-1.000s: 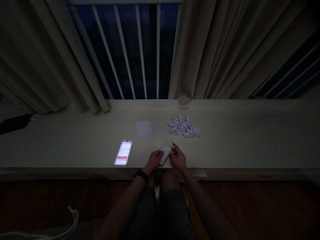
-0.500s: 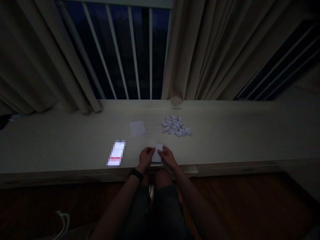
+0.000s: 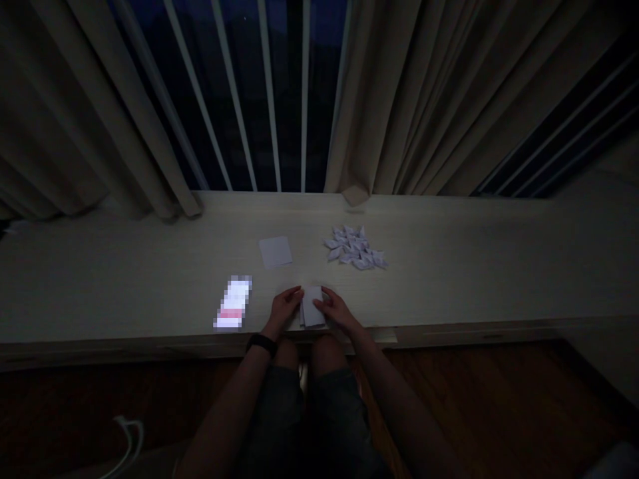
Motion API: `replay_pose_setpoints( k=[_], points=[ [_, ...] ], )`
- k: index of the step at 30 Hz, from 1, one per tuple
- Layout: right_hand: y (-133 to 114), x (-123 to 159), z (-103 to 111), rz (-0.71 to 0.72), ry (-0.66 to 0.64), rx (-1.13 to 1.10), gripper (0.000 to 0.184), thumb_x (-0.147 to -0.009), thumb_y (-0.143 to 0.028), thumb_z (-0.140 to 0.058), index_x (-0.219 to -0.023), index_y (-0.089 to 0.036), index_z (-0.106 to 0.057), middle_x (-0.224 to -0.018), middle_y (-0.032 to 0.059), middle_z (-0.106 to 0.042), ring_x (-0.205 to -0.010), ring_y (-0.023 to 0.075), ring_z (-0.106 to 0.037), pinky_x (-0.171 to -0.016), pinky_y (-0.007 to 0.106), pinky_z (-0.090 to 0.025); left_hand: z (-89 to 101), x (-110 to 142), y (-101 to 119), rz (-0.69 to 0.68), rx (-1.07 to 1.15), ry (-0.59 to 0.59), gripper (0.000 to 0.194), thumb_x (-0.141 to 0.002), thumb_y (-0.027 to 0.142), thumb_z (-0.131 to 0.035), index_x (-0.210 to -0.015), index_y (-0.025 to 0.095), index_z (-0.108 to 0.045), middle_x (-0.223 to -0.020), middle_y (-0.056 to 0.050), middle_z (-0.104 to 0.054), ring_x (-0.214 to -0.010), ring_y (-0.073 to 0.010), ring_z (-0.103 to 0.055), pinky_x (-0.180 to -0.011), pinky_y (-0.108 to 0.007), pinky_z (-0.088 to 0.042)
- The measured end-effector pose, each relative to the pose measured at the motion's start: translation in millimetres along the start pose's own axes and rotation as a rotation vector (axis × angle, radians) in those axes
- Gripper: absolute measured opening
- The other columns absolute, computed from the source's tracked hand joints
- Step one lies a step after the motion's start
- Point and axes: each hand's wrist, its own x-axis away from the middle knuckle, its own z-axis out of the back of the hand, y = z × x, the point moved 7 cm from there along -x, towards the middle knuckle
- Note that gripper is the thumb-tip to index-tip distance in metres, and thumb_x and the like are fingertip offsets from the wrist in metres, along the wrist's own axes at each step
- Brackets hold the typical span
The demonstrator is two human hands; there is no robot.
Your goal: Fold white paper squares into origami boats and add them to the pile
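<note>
A folded sheet of white paper (image 3: 313, 307) is between my hands at the front edge of the pale ledge (image 3: 449, 279). My left hand (image 3: 285, 307) pinches its left edge, where a second layer shows beneath the top one. On the other side, my right hand (image 3: 335, 309) grips the right edge with the thumb lying on top. Beyond them lies a flat square of white paper (image 3: 275, 252). To its right sits a cluster of several small folded paper pieces (image 3: 353, 247), pointed like little boats.
A lit phone (image 3: 233, 303), its screen pixelated, lies left of my hands. Behind the ledge stand a barred window (image 3: 249, 100) and beige curtains (image 3: 389, 100). A white cable (image 3: 130, 442) shows at the lower left. The room is dim.
My left hand has shifted slightly left, from over the paper to its left edge, and the paper's lower layer shows more there. The right hand stays at the right edge.
</note>
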Motion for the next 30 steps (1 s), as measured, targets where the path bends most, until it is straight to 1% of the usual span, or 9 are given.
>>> replay_pose_setpoints(
  k=[2, 4, 6, 10, 15, 18, 22, 26, 30],
  points=[
    [0, -3, -3, 0.005, -0.001, -0.005, 0.071, -0.067, -0.035, -0.071, -0.130, -0.020, -0.044, -0.082, 0.0022, -0.066, -0.067, 0.0159, -0.060, -0.060, 0.028, -0.050, 1.2, 3, -2, -0.015, 0.002, 0.000, 0.053, -0.067, 0.046, -0.071, -0.107, 0.011, -0.068, -0.084, -0.009, -0.071, -0.067, -0.0149, -0.061, -0.056, -0.023, -0.046],
    [-1, -9, -9, 0.038, -0.022, 0.001, 0.075, -0.065, -0.032, -0.072, -0.133, -0.022, -0.041, -0.087, 0.0017, -0.066, -0.072, 0.0160, -0.060, -0.063, 0.028, -0.050, 3.4, 5, -3, -0.012, 0.023, 0.019, 0.054, -0.065, 0.045, -0.073, -0.106, 0.011, -0.067, -0.078, -0.007, -0.070, -0.060, -0.0129, -0.059, -0.052, -0.023, -0.045],
    [-3, -15, -15, 0.090, -0.016, 0.029, 0.066, -0.065, -0.032, -0.070, -0.126, -0.022, -0.048, -0.090, 0.0017, -0.064, -0.076, 0.0163, -0.060, -0.065, 0.028, -0.050, 4.9, 7, -4, 0.013, 0.052, 0.025, 0.057, -0.064, 0.045, -0.073, -0.109, 0.010, -0.065, -0.070, -0.004, -0.067, -0.054, -0.0112, -0.056, -0.049, -0.022, -0.044],
    [-3, -22, -18, 0.168, 0.101, 0.145, 0.045, -0.069, -0.037, -0.064, -0.110, -0.020, -0.056, -0.084, 0.0012, -0.062, -0.071, 0.0157, -0.056, -0.060, 0.025, -0.047, 6.3, 8, -3, 0.028, 0.064, -0.020, 0.061, -0.063, 0.043, -0.074, -0.113, 0.009, -0.063, -0.062, -0.001, -0.063, -0.048, -0.0100, -0.054, -0.047, -0.021, -0.044],
    [0, -13, -12, 0.159, 0.161, 0.350, 0.039, -0.073, -0.040, -0.060, -0.106, -0.021, -0.057, -0.078, 0.0003, -0.061, -0.068, 0.0157, -0.055, -0.058, 0.024, -0.045, 4.6, 4, -7, 0.029, 0.035, -0.124, 0.071, -0.065, 0.041, -0.074, -0.127, 0.013, -0.053, -0.062, 0.000, -0.063, -0.048, -0.0104, -0.055, -0.047, -0.022, -0.046],
    [2, -11, -10, 0.157, 0.154, 0.366, 0.036, -0.074, -0.041, -0.058, -0.103, -0.020, -0.056, -0.077, -0.0003, -0.061, -0.068, 0.0153, -0.056, -0.058, 0.024, -0.045, 2.1, 3, -9, 0.029, 0.001, -0.160, 0.061, -0.067, 0.041, -0.072, -0.119, 0.011, -0.058, -0.066, -0.001, -0.063, -0.050, -0.0109, -0.056, -0.047, -0.022, -0.048],
    [7, -13, -8, 0.162, 0.194, 0.372, 0.034, -0.074, -0.043, -0.058, -0.099, -0.019, -0.053, -0.076, -0.0009, -0.060, -0.065, 0.0146, -0.056, -0.057, 0.023, -0.044, 2.1, 5, -8, 0.034, 0.042, -0.131, 0.054, -0.063, 0.040, -0.075, -0.107, 0.012, -0.062, -0.077, -0.003, -0.064, -0.058, -0.0128, -0.060, -0.048, -0.024, -0.051],
    [9, -13, -7, 0.188, 0.252, 0.450, 0.033, -0.075, -0.042, -0.057, -0.098, -0.019, -0.052, -0.077, -0.0007, -0.061, -0.066, 0.0149, -0.056, -0.059, 0.024, -0.044, -0.7, 7, -8, 0.049, 0.076, -0.159, 0.061, -0.063, 0.039, -0.076, -0.114, 0.013, -0.057, -0.070, 0.000, -0.063, -0.054, -0.0125, -0.060, -0.048, -0.024, -0.050],
    [9, -11, -6, 0.187, 0.296, 0.485, 0.034, -0.076, -0.042, -0.056, -0.101, -0.019, -0.052, -0.078, -0.0004, -0.061, -0.065, 0.0150, -0.056, -0.059, 0.025, -0.043, 0.3, 8, -5, 0.032, 0.036, -0.152, 0.058, -0.064, 0.038, -0.075, -0.113, 0.010, -0.059, -0.061, 0.000, -0.062, -0.047, -0.0117, -0.057, -0.046, -0.023, -0.047]
  ],
)
